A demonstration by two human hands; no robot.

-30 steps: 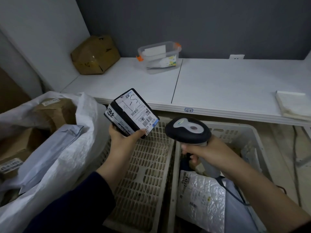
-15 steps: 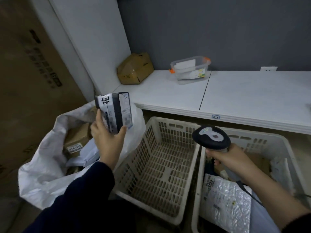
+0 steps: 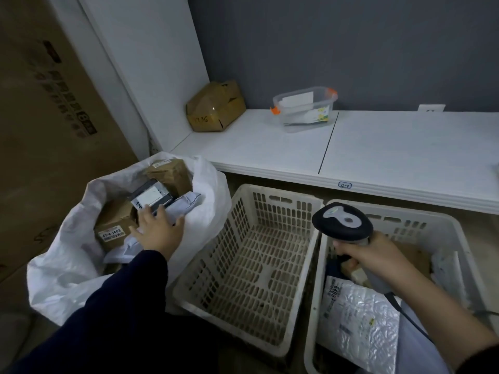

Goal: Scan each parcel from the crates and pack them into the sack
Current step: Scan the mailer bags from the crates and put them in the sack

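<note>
The left hand (image 3: 159, 232) is hovering, fingers spread, over the white woven sack (image 3: 62, 265), the black-and-white labelled parcel (image 3: 149, 197) lying inside just beyond its fingertips, while the right hand (image 3: 378, 256) is gripping a black handheld scanner (image 3: 341, 221).

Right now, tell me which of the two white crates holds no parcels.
The left crate, next to the sack: its slatted floor is bare. The right crate holds a silver mailer and more.
</note>
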